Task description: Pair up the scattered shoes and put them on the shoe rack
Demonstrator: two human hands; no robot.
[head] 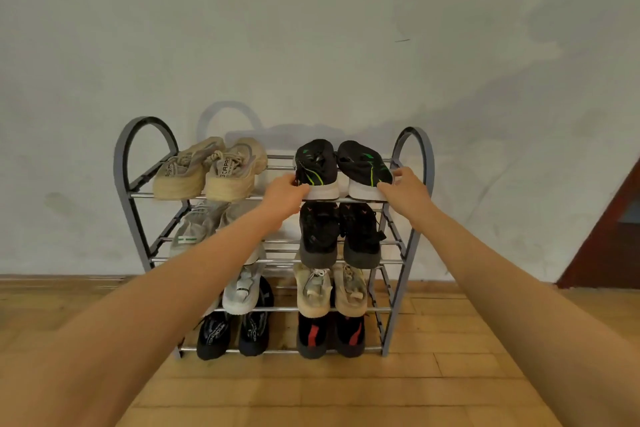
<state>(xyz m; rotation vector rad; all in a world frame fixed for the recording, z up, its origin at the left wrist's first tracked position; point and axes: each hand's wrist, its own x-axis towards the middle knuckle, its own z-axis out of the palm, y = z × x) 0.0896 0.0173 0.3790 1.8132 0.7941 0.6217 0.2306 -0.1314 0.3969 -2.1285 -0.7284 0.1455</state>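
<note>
My two bare arms reach over the tan wood-plank floor to the grey four-tier metal shoe rack, which holds eight pairs. My left hand and right hand each close fingers around the white heel of one of two black sneakers with green stripes, set side by side on the top tier's right half, toes toward the blotchy white wall, long axes running away from me.

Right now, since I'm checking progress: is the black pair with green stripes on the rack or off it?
On. The black pair with green stripes rests on the shoe rack top shelf, soles down, with the left hand and right hand at its heels.
</note>
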